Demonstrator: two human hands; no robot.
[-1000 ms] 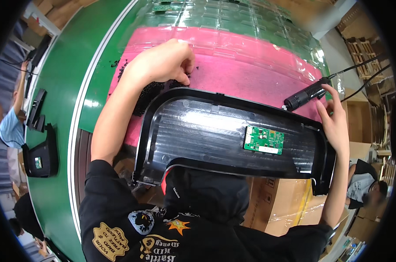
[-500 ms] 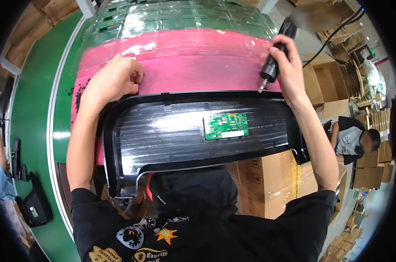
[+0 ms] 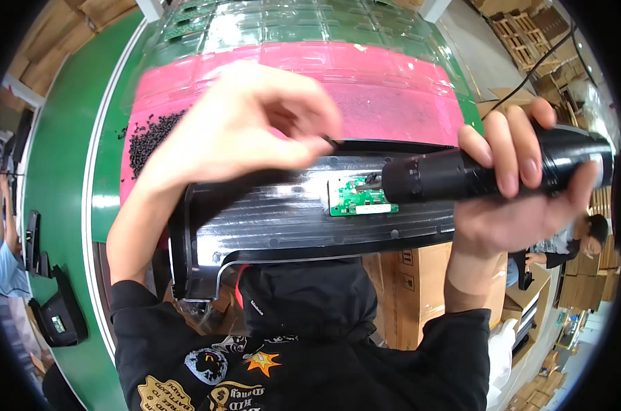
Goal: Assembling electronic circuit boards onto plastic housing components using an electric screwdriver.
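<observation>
My right hand (image 3: 516, 171) is wrapped around a black electric screwdriver (image 3: 433, 179), held nearly level with its bit pointing left. The bit's tip is over the green circuit board (image 3: 348, 204); whether it touches cannot be made out. My left hand (image 3: 255, 127), somewhat blurred, pinches a small black screw (image 3: 332, 143) between thumb and fingertips, above and left of the board. The board lies inside a long black plastic housing (image 3: 276, 236), whose left part is shaded by my left arm. Left of my left hand, a pile of black screws (image 3: 153, 142) rests on a pink mat (image 3: 386, 113).
Clear plastic trays (image 3: 290, 34) cover the far side of the table. A green bench (image 3: 64, 157) on the left carries another black housing (image 3: 60, 315) with a board. Cardboard boxes (image 3: 413, 294) stand below the near edge. A person (image 3: 570, 240) is at the right.
My left hand has risen from the housing's far left edge and moved right, now pinching a screw. My right hand has brought the screwdriver nearer and turned it level over the board.
</observation>
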